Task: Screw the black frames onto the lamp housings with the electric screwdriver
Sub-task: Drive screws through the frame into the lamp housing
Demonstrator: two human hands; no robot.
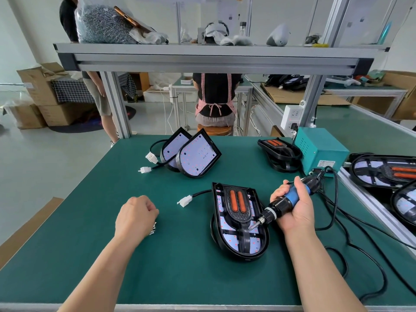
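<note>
Bench mat (180,278), green, read left to right. Left hand (135,216) rests back-up on the mat with its fingers curled under. A small cluster of silver screws (153,229) shows at its right edge — whether the fingers pinch one cannot be told. Farther back, two unframed housings (198,155) lean on each other with LED boards facing the camera, and their white connectors (151,157) lie on the mat beside them. Centre-right, the lamp housing (254,246) lies flat, with a black frame (239,216) bearing two orange strips seated in it. Right hand (295,210) grips the electric screwdriver (281,204), fingers wrapped round the blue barrel; the tool tilts down-left and its bit tip touches the frame near its narrow neck. Behind — a stack of spare frames (279,152) just beside a teal power box (319,149). Far right, framed lamps (382,170) lie on the adjoining bench.
</note>
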